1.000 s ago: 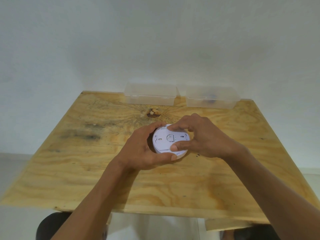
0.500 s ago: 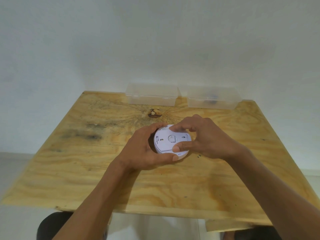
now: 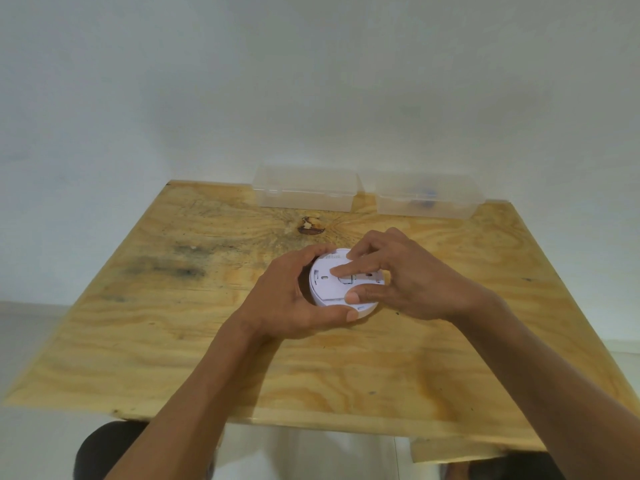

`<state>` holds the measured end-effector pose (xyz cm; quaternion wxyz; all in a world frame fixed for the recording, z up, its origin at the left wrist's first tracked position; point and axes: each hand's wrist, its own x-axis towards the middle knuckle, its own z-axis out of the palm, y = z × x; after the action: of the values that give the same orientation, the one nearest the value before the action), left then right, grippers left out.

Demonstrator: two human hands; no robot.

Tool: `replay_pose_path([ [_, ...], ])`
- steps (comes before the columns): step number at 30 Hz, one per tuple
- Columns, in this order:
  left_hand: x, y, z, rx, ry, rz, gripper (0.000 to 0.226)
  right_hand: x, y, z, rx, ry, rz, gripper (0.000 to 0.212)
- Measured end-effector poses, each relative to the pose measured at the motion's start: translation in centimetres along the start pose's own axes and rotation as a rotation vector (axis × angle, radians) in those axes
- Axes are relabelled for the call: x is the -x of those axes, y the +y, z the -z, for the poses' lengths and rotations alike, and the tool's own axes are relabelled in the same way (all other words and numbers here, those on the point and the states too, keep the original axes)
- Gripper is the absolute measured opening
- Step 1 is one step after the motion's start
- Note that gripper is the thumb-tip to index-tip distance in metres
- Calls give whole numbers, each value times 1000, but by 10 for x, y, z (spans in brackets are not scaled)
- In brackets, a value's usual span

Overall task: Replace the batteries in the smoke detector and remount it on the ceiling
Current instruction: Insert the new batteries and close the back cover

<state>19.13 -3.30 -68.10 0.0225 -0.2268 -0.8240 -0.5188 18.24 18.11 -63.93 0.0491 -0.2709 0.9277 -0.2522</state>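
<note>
Smoke detector (image 3: 332,282) still cupped in your left hand (image 3: 294,299); right hand (image 3: 405,282) just slid its index finger (image 3: 346,270) across the back, probably hunting the battery cover.

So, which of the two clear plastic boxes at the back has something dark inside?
The right clear plastic box: a dark bluish shape shows through it. The left clear plastic box looks empty.

One smoke detector (image 3: 332,285), two clear plastic boxes (image 3: 306,190), one plywood table (image 3: 173,323), two hands (image 3: 287,299)
</note>
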Motion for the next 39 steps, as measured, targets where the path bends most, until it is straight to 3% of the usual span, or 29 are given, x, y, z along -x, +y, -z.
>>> replay_pose_path([
  [14, -1, 4, 0, -8, 10, -21, 67, 1, -6, 2, 50, -57, 0, 36],
  [26, -1, -3, 0, -34, -2, -1, 77, 3, -12, 2, 110, -74, -4, 36],
  [39, -1, 1, 0, 25, 20, -24, 65, 3, -17, 3, 191, -141, -11, 36],
])
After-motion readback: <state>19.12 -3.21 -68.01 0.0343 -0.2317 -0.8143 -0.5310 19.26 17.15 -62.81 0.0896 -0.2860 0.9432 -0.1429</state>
